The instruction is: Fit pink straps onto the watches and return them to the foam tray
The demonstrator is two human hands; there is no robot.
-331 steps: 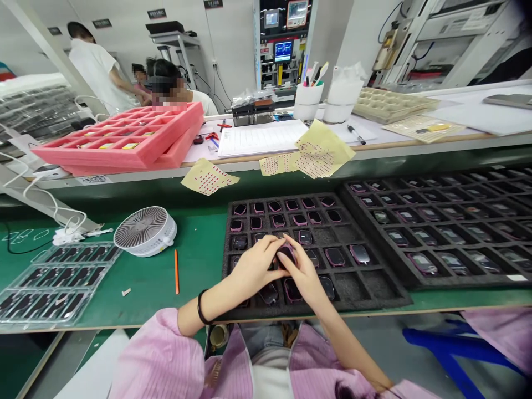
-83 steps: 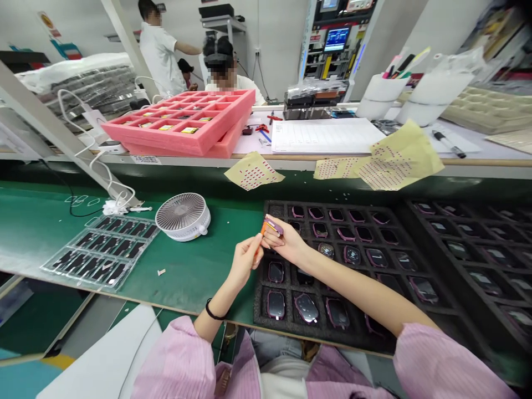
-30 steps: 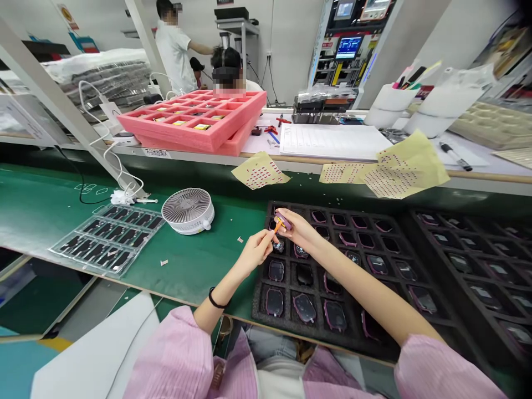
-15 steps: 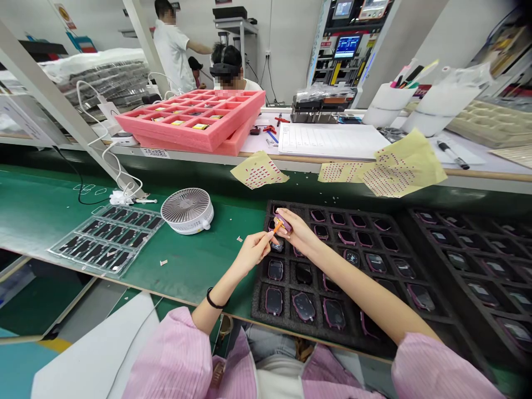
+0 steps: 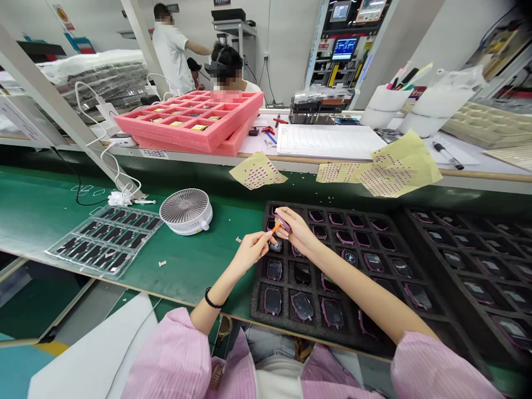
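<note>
Pink striped sleeves at the bottom of my view, black wristband (image 5: 212, 300) on the left wrist. My left hand (image 5: 250, 252) pinches a thin orange stick (image 5: 274, 228) between thumb and fingers, its tip touching a small purple piece (image 5: 283, 223) held in the narrow pinch of my right hand (image 5: 296, 230); the piece looks like a watch case, though it is too small to be sure. Both hands hover over the near left corner of the black foam tray (image 5: 258, 313), whose cells hold rows of pink-rimmed watch cases (image 5: 273, 301). Left of the tray: white desk fan (image 5: 185, 211), clear blister tray (image 5: 103, 240). Right of it: second foam tray (image 5: 457, 282). Beyond it: yellow dotted sheets (image 5: 257, 170), pink foam tray (image 5: 187, 131).
</note>
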